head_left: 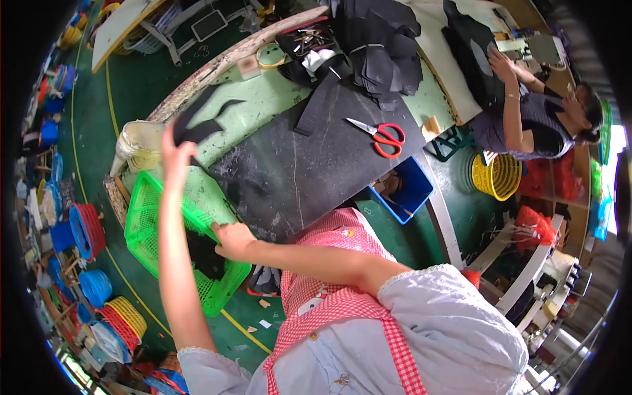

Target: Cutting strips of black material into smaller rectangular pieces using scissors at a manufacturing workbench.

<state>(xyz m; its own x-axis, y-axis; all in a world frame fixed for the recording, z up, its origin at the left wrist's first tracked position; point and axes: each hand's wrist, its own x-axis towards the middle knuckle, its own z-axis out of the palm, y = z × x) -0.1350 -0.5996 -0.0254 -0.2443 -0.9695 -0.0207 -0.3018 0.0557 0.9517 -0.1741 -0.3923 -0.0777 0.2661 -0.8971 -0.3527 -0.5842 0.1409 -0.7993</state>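
Note:
My left hand (176, 158) is raised at the left end of the table, closed on some thin black cut pieces (197, 125) that fan out beyond the fingers; both are smeared by motion. Below it, a bright green plastic basket (146, 227) stands tilted at the table's near left corner, with dark material (205, 255) inside. My right hand (234, 241) grips the basket's rim on the side next to the table. A black board (296, 171) covers much of the pale green tabletop (263, 99). Red-handled scissors (380, 135) lie on the board, their blades apart.
Stacked black pieces (385, 56) and a tray of small tools (309, 41) sit at the table's far side. A blue bin (403, 191) is under the near edge. At the right, a co-worker (526, 122) handles black material by a machine. A yellow basket (496, 178) stands nearby.

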